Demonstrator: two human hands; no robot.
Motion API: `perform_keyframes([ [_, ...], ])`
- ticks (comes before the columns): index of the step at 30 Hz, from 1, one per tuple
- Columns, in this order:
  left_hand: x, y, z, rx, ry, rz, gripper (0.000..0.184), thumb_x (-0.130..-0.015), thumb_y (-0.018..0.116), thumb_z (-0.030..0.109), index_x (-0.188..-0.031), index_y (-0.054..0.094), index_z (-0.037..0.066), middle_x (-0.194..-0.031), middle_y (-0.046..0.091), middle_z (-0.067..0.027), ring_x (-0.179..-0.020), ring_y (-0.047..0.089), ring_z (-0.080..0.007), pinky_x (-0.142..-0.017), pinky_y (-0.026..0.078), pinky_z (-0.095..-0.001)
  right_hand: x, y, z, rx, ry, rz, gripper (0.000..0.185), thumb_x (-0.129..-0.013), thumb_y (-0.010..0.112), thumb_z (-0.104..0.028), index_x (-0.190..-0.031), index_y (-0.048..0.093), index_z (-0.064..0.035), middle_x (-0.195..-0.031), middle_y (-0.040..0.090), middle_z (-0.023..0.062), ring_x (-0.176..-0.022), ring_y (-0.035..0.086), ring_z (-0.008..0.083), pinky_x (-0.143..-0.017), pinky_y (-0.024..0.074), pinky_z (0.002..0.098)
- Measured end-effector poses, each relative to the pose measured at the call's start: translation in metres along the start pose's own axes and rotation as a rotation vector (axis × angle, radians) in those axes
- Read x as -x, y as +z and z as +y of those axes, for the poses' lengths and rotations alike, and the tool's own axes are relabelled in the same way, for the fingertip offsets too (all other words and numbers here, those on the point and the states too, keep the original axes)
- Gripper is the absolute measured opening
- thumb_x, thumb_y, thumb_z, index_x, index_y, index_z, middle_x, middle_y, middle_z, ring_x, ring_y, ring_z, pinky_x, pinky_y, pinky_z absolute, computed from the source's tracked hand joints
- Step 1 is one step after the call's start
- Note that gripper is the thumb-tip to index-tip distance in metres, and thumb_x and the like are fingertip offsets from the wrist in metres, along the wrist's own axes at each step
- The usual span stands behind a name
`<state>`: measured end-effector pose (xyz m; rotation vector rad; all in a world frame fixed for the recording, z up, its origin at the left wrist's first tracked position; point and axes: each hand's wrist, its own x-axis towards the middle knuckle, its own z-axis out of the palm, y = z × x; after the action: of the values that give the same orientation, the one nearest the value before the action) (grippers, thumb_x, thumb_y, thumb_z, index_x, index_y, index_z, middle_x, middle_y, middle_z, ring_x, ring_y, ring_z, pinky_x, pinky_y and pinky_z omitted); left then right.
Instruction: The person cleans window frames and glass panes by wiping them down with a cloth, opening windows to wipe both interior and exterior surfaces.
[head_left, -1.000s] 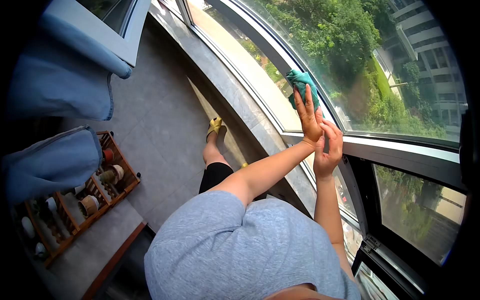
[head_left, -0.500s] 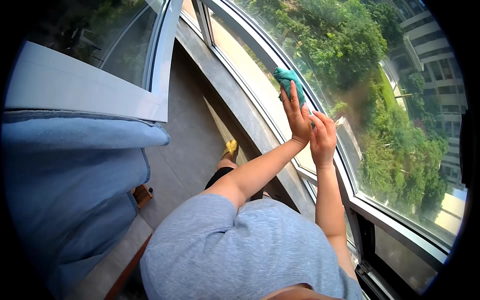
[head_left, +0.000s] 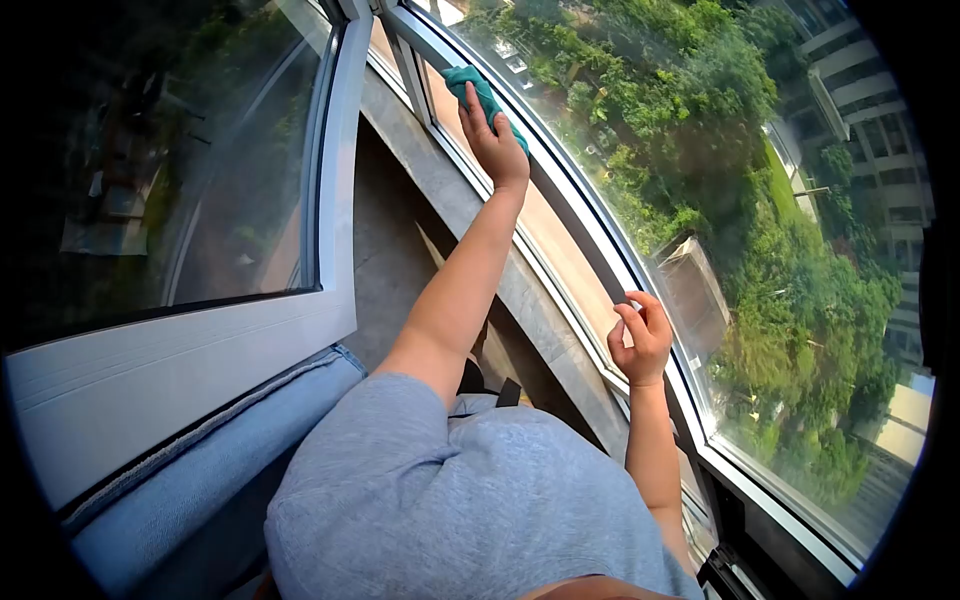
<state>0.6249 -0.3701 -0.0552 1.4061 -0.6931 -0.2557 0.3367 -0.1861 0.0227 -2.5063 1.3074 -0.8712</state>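
My left hand (head_left: 495, 145) is stretched out to the upper middle, pressing a bunched teal cloth (head_left: 478, 88) on the light metal window frame (head_left: 555, 160). Part of the cloth sticks out past the fingertips and along the thumb side. Lower right, my right hand (head_left: 645, 342) is beside the same frame, its fingers loosely curved and apart from the thumb, with nothing visible in it. Whether its fingertips touch the frame cannot be made out. Beyond the frame is the large glass pane (head_left: 690, 150).
An open window sash (head_left: 338, 200) stands on the left, blue denim fabric (head_left: 230, 470) below it. A grey stone ledge (head_left: 450, 180) runs under the window. Trees and buildings show through the glass. A dark hinge part (head_left: 730, 570) is at the lower right.
My left hand and the cloth have moved up and left along the frame, away from my right hand. My right hand is lower in view. The view has turned, showing more of the open sash.
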Motion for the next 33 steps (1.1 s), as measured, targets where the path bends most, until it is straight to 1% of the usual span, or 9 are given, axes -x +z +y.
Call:
perform_keyframes([
  [5,-0.118,0.003,-0.046,-0.019,-0.055,0.050,0.062,-0.098,0.049,0.012,-0.159,0.039,0.010,-0.158,0.040,-0.0185,-0.143,0.043,-0.0368,-0.118,0.036,-0.0436,-0.002,0.000,-0.002,0.023,0.027,-0.025,0.023,-0.070,0.069,-0.002,-0.092,0.068,-0.0077,-0.114,0.066,0.0086,-0.062,0.055,0.0199,-0.059,0.0495,0.0331],
  [7,-0.157,0.002,-0.057,0.113,-0.088,0.041,0.062,-0.097,0.050,0.013,-0.158,0.039,0.010,-0.158,0.041,-0.0180,-0.143,0.043,-0.0352,-0.118,0.035,-0.0420,-0.004,0.000,-0.002,0.034,0.028,-0.031,0.023,-0.069,0.070,-0.003,-0.091,0.068,-0.0081,-0.113,0.065,0.0082,-0.061,0.054,0.0195,-0.058,0.0486,0.0330],
  [12,-0.247,-0.005,-0.097,0.043,-0.116,-0.036,0.065,-0.098,0.051,0.017,-0.160,0.036,0.011,-0.158,0.043,-0.0169,-0.144,0.043,-0.0336,-0.119,0.034,-0.0398,-0.005,0.001,0.000,0.023,0.039,-0.039,0.024,-0.068,0.071,-0.006,-0.091,0.068,-0.0079,-0.112,0.064,0.0089,-0.063,0.055,0.0199,-0.059,0.0494,0.0324],
  [16,-0.266,-0.012,-0.091,0.088,-0.171,-0.085,0.063,-0.098,0.050,0.014,-0.159,0.039,0.014,-0.159,0.041,-0.0143,-0.143,0.044,-0.0319,-0.117,0.037,-0.0388,-0.005,-0.001,-0.001,0.024,0.052,-0.059,0.023,-0.067,0.072,-0.008,-0.090,0.068,-0.0074,-0.113,0.063,0.0091,-0.065,0.056,0.0201,-0.060,0.0498,0.0325],
  [21,-0.222,-0.004,-0.093,0.127,-0.115,-0.022,0.062,-0.097,0.051,0.012,-0.157,0.042,0.015,-0.157,0.044,-0.0125,-0.141,0.046,-0.0301,-0.115,0.037,-0.0372,-0.003,-0.002,-0.001,0.018,0.060,-0.080,0.022,-0.068,0.073,-0.011,-0.088,0.067,-0.0089,-0.113,0.062,0.0081,-0.066,0.055,0.0199,-0.061,0.0495,0.0331],
  [27,-0.104,0.000,-0.053,0.123,-0.075,-0.010,0.061,-0.095,0.052,0.011,-0.155,0.046,0.016,-0.155,0.048,-0.0104,-0.138,0.049,-0.0279,-0.113,0.038,-0.0353,-0.002,-0.003,0.000,0.000,0.008,-0.069,0.020,-0.068,0.074,-0.014,-0.087,0.069,-0.0108,-0.114,0.062,0.0069,-0.067,0.056,0.0196,-0.062,0.0496,0.0339],
  [29,-0.053,0.001,-0.037,0.119,-0.008,-0.055,0.062,-0.097,0.048,0.010,-0.159,0.039,0.015,-0.163,0.036,-0.0129,-0.145,0.042,-0.0325,-0.117,0.036,-0.0397,0.001,-0.003,0.002,-0.018,-0.001,-0.063,0.019,-0.069,0.075,-0.015,-0.088,0.070,-0.0115,-0.113,0.062,0.0066,-0.067,0.056,0.0197,-0.063,0.0499,0.0340],
  [30,-0.026,0.002,-0.030,0.138,0.011,-0.076,0.063,-0.096,0.047,0.008,-0.157,0.041,0.017,-0.164,0.033,-0.0115,-0.146,0.040,-0.0325,-0.118,0.035,-0.0396,0.001,-0.004,0.002,-0.019,-0.028,-0.039,0.017,-0.071,0.074,-0.015,-0.088,0.071,-0.0122,-0.113,0.062,0.0061,-0.067,0.057,0.0195,-0.064,0.0505,0.0340],
  [33,0.060,0.002,0.004,0.021,0.015,-0.059,0.066,-0.095,0.048,0.010,-0.158,0.041,0.025,-0.166,0.027,-0.0225,-0.149,0.036,-0.0398,-0.120,0.035,-0.0447,0.007,-0.005,0.006,-0.086,-0.057,-0.052,0.016,-0.078,0.071,-0.013,-0.095,0.071,-0.0117,-0.114,0.063,0.0071,-0.082,0.065,0.0241,-0.073,0.0537,0.0373],
])
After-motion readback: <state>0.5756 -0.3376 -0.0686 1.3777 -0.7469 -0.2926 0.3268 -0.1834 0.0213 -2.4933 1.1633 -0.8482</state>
